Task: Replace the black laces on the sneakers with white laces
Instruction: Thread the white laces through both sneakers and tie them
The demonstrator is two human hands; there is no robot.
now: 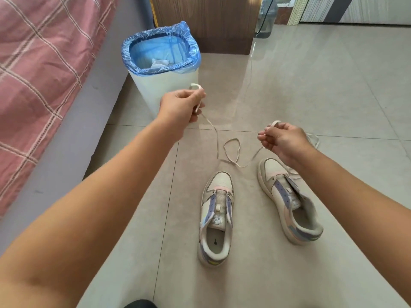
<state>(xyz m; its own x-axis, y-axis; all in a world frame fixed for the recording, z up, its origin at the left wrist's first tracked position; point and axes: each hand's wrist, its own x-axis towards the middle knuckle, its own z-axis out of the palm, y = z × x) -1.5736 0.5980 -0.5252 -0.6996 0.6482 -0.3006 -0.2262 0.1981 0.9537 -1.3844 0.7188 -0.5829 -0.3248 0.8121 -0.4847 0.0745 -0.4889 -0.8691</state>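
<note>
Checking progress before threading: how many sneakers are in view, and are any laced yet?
2. The left sneaker lies on the floor below the hands; the right sneaker lies beside it, partly under the right forearm. No lace shows in either's visible eyelets.

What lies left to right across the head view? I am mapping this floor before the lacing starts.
Pink plaid bedcover → white bin with blue plastic liner → left hand pinching the white lace → right hand holding its other end → striped panel by the far wall.
</note>
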